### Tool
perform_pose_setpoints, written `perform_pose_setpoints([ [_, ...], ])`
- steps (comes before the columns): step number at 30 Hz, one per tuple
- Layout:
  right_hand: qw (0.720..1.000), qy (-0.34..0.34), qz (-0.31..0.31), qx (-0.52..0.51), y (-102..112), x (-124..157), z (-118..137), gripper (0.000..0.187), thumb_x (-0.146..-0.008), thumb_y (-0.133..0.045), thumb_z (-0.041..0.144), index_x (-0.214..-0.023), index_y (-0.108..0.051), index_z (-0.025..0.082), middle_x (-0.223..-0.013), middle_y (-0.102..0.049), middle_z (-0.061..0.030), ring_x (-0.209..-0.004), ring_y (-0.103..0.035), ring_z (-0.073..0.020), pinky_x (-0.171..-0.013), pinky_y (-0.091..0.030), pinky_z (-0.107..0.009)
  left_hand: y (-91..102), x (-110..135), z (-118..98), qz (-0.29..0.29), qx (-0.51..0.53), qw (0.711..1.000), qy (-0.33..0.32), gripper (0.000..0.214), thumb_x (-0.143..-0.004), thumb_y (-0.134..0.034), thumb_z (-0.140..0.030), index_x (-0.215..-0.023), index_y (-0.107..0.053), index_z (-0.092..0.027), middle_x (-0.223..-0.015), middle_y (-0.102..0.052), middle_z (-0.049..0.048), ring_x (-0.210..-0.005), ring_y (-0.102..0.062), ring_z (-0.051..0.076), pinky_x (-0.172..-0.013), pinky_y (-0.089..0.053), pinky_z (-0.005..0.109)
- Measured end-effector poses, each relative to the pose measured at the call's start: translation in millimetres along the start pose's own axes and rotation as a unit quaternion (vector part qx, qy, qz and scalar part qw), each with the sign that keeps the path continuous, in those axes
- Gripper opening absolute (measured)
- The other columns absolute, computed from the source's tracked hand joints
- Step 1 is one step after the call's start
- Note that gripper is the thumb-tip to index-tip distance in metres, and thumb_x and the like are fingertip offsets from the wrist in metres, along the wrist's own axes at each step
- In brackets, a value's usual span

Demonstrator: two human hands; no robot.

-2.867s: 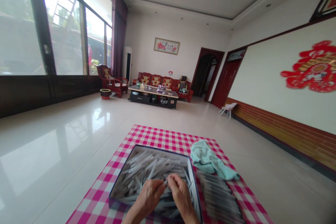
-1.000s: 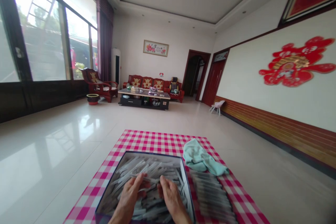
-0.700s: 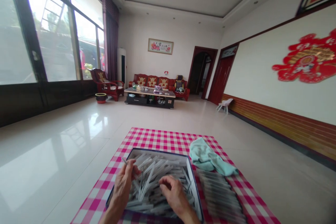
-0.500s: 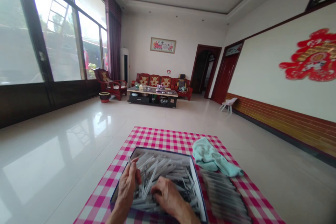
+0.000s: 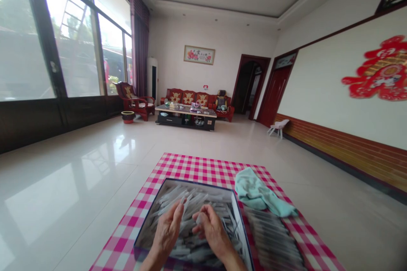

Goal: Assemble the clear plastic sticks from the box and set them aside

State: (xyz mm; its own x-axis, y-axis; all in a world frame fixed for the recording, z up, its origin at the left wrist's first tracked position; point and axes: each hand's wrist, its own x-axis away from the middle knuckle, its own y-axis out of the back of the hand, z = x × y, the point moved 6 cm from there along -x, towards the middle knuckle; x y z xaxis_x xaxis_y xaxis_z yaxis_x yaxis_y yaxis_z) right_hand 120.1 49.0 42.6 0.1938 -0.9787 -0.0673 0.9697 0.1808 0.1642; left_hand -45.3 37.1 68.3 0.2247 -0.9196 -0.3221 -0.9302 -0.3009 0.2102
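Observation:
A shallow dark-blue box (image 5: 137, 237) with white inner walls is filled with many thin translucent white tubes (image 5: 178, 194), and dark slim pieces lie among them. Over its left half, my left hand (image 5: 168, 226) is closed, thumb against the fingers, on what looks like one of these tubes; the fingers partly hide it. My right hand (image 5: 213, 230) is held over the middle of the box, facing the left, with bent fingers pinched around a small whitish piece too blurred to name. A gap separates the two hands.
Right of the box lies a row of slim pen-like sticks (image 5: 275, 239), blurred, with a mint-green cloth (image 5: 262, 192) behind them. A pink-and-white checked tablecloth (image 5: 197, 165) is underneath. Farther off stand a low table (image 5: 186, 112), red wooden sofa and small chair (image 5: 278, 128).
My left hand has shifted right, towards the middle of the box. My right hand has lifted from among the tubes, and its fingers now point up towards the left hand.

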Motion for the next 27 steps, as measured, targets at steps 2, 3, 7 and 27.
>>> perform_pose_setpoints([
  [2,0.997,-0.036,-0.009,-0.074,9,2,-7,0.031,-0.085,-0.047,0.052,-0.096,-0.049,0.023,-0.094,-0.068,-0.0041,-0.064,-0.066,-0.0179,-0.054,-0.048,-0.027,-19.2,6,-6,0.086,-0.074,0.993,-0.042,0.049,-0.091,-0.037,-0.053,-0.11,-0.07,-0.021,-0.068,-0.072,0.0044,-0.061,-0.064,0.018,-0.06,-0.049,0.026],
  [3,0.995,-0.039,-0.017,-0.087,13,3,-8,0.036,-0.082,-0.053,0.054,-0.098,-0.049,0.023,-0.091,-0.068,-0.0037,-0.064,-0.066,-0.0182,-0.056,-0.049,-0.028,-27.9,10,-6,0.114,-0.106,0.986,-0.055,0.048,-0.093,-0.035,-0.05,-0.114,-0.068,-0.021,-0.068,-0.072,0.0046,-0.061,-0.065,0.018,-0.061,-0.049,0.026],
  [7,0.994,-0.041,-0.046,-0.093,25,8,-10,0.046,-0.069,-0.069,0.055,-0.095,-0.056,0.019,-0.083,-0.069,-0.0043,-0.067,-0.065,-0.0195,-0.059,-0.047,-0.027,-50.6,23,-2,0.142,-0.155,0.972,-0.105,0.041,-0.095,-0.036,-0.04,-0.12,-0.062,-0.023,-0.081,-0.076,0.0069,-0.07,-0.071,0.02,-0.063,-0.051,0.026],
  [27,0.984,-0.046,-0.14,-0.102,42,18,-18,0.032,-0.078,-0.056,0.042,-0.099,-0.069,0.022,-0.073,-0.063,-0.002,-0.07,-0.059,-0.0203,-0.064,-0.048,-0.029,-58.7,30,-5,0.183,-0.268,0.934,-0.15,0.035,-0.096,-0.033,-0.024,-0.111,-0.065,-0.022,-0.083,-0.071,0.0073,-0.078,-0.07,0.019,-0.068,-0.051,0.025],
])
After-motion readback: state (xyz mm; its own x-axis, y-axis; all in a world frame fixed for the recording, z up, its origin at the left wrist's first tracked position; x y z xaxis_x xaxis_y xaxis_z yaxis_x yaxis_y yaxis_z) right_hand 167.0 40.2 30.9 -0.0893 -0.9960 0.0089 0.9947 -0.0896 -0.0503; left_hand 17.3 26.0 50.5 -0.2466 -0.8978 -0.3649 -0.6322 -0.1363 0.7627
